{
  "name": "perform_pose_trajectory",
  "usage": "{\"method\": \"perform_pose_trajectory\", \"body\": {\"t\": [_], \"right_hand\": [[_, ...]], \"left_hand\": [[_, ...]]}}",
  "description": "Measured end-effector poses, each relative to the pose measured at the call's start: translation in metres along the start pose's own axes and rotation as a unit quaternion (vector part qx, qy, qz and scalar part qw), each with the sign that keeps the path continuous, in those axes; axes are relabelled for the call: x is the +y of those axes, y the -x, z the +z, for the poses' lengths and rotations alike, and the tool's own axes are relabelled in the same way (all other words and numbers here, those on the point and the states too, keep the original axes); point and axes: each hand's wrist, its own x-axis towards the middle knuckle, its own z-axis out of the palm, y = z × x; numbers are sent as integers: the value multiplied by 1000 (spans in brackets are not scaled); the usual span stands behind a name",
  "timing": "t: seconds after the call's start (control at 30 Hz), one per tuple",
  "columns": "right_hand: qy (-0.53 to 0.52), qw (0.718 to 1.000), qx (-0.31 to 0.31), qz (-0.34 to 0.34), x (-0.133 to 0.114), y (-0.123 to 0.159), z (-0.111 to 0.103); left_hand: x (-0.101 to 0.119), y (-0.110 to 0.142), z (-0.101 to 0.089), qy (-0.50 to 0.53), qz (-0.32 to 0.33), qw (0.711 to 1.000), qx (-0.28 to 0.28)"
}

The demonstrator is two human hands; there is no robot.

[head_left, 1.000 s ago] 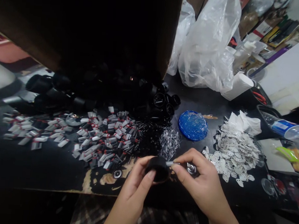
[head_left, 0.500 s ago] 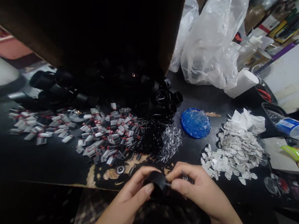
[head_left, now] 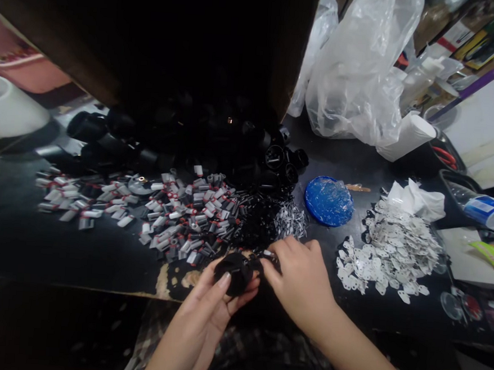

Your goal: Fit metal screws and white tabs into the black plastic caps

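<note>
My left hand (head_left: 210, 303) is wrapped round a black round housing (head_left: 234, 275), thumb on its near side, above the table's front edge. Just right of the housing, my right hand (head_left: 302, 274) has its fingers closed; a dark part with a pale bit shows at its fingertips, too small to name. Beyond the hands lie a heap of small black pieces (head_left: 255, 222) and a heap of thin grey metal pieces (head_left: 290, 221). Farther left are grey cylinders with red bands (head_left: 172, 219), some springs among them.
A blue lid (head_left: 329, 201) under clear film lies right of the grey pieces. White flat plates (head_left: 398, 252) are piled farther right, beside crumpled tissue (head_left: 417, 200). Black housings (head_left: 274, 156) crowd the back, before a big dark box (head_left: 176, 45). Plastic bags (head_left: 360, 74) stand behind.
Both hands have moved left and the right one farther from me, towards the small-part heaps. The housing has turned in my left hand. The spring seen at my right fingertips no longer shows.
</note>
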Motion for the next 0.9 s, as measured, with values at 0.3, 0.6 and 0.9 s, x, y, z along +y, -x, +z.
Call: {"method": "perform_pose_trajectory", "body": {"t": [0.3, 0.6, 0.9], "right_hand": [[-247, 969, 20, 5, -1, 7, -10], [-372, 926, 63, 29, 3, 20, -12], [-192, 957, 199, -89, 1, 26, -10]], "left_hand": [[0, -3, 10, 39, 5, 999, 5], [-4, -8, 27, 123, -36, 992, 5], [-5, -6, 31, 96, -12, 994, 46]]}}
